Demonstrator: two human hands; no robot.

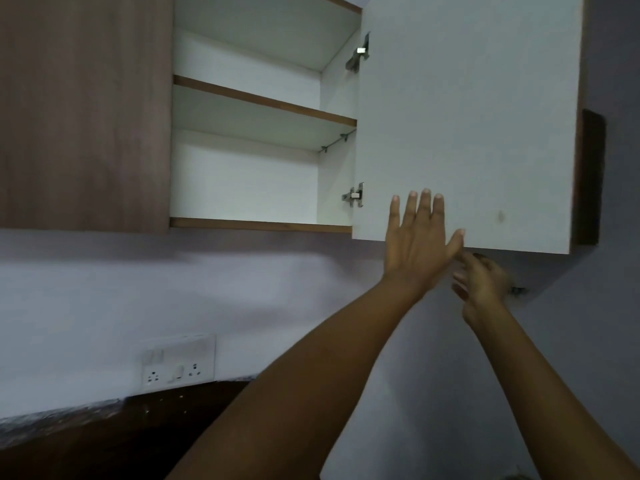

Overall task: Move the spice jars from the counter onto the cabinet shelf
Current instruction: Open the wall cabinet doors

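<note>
No spice jar is in view. The wall cabinet [263, 225] stands open, and both its lower shelf and its upper shelf [263, 98] are bare. Its white door [467, 116] is swung out to the right. My left hand [419, 244] lies flat against the inside of the door near its bottom edge, fingers spread and pointing up. My right hand [483, 282] is just below the door's bottom edge, blurred, with loosely curled fingers that hold nothing. Its index finger reaches up toward the edge, next to my left thumb.
A closed brown cabinet door [83, 112] is to the left of the opening. A white switch and socket plate [178, 363] sits on the wall below. A dark counter backsplash [104, 434] runs along the bottom left.
</note>
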